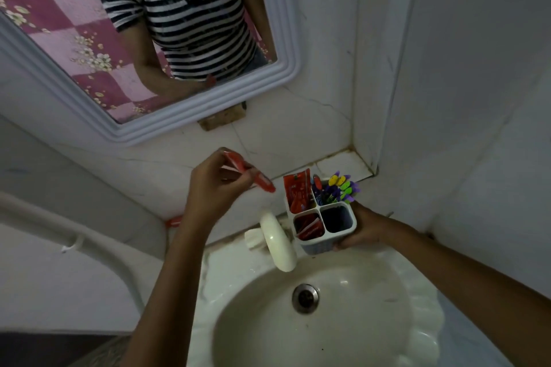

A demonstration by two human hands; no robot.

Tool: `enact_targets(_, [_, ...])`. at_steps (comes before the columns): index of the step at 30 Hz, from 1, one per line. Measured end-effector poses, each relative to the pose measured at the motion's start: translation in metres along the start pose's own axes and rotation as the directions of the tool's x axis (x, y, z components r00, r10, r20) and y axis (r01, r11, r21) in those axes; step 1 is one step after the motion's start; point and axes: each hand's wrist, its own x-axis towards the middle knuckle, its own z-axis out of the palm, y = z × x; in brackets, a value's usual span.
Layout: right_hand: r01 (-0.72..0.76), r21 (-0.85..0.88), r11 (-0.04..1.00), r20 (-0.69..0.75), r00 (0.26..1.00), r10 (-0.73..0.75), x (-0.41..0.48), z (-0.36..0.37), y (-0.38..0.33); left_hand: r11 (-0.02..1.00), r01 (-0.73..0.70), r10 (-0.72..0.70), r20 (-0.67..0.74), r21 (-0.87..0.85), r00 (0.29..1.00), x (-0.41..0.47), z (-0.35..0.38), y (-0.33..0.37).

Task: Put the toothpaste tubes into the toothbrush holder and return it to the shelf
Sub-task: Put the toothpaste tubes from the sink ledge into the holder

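From the head camera, the left hand pinches a red toothpaste tube beside the white four-compartment plastic toothbrush holder — gripped by the right hand's curled fingers above the cream ceramic sink — while the cream plastic tap stands just left of it.

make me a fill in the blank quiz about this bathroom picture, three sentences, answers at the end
1. The left hand holds a ____ toothpaste tube.
2. The right hand holds the toothbrush holder, which has ____ compartments.
3. The holder is held above the ____, beside the tap.

Missing words: red; four; sink
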Motion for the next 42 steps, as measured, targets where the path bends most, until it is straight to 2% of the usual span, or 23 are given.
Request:
enact_targets(3, [0.021,-0.005,1.0,0.001,1.0,-0.021,-0.001,-0.001,-0.002,0.999,0.047,-0.044,0.237,-0.007,0.971,-0.008,0.016,0.021])
enact_targets(5, [0.031,-0.009,0.999,-0.005,0.999,-0.031,-0.002,-0.001,-0.003,0.998,0.053,-0.061,0.305,0.035,0.95,-0.009,0.03,0.024])
enact_targets(12, [0.071,-0.011,0.997,0.005,0.997,-0.071,-0.003,-0.002,-0.006,0.991,-0.016,-0.023,0.295,0.131,0.955,0.006,0.06,0.017])
enact_targets(17, [0.071,0.019,0.997,-0.001,0.997,-0.071,-0.005,-0.002,-0.009,0.913,-0.091,-0.055,0.339,0.399,0.939,0.011,0.069,0.005])
enact_targets(19, [0.074,0.034,0.997,-0.005,0.997,-0.074,-0.005,-0.002,-0.01,0.909,-0.086,-0.066,0.345,0.407,0.936,0.008,0.073,0.001])
enact_targets(22, [0.07,0.036,0.997,0.002,0.998,-0.07,-0.005,-0.003,-0.011,0.935,-0.052,-0.06,0.3,0.352,0.952,0.006,0.076,-0.002])
enact_targets(29, [0.083,0.04,0.996,0.005,0.997,-0.083,-0.004,-0.001,-0.008,0.914,-0.108,0.02,0.225,0.39,0.974,0.009,0.079,-0.006])
enact_targets(32, [0.073,0.042,0.996,0.007,0.997,-0.073,-0.003,0.001,-0.007,0.937,-0.067,0.038,0.091,0.342,0.995,0.014,0.069,-0.025])
enact_targets(35, [0.054,0.017,0.998,-0.006,0.999,-0.054,-0.002,0.001,-0.003,0.933,0.055,-0.029,-0.079,0.355,0.996,0.012,0.046,-0.071])
enact_targets(37, [0.043,0.011,0.999,-0.007,0.999,-0.043,-0.002,0.001,-0.001,0.877,0.121,-0.078,-0.112,0.465,0.991,0.008,0.027,-0.113])
enact_targets(39, [0.031,0.006,0.999,-0.017,0.999,-0.031,-0.002,0.001,0.0,0.766,0.175,-0.204,-0.025,0.618,0.979,0.003,0.008,-0.154])
enact_targets(40, [0.028,0.007,1.0,-0.023,0.999,-0.027,-0.002,0.002,0.002,0.682,0.199,-0.3,0.021,0.704,0.954,0.0,0.0,-0.172])
enact_targets(42, [0.016,0.01,1.0,-0.031,0.999,-0.016,-0.002,0.003,0.004,0.477,0.144,-0.421,0.082,0.867,0.903,-0.003,-0.015,-0.2])
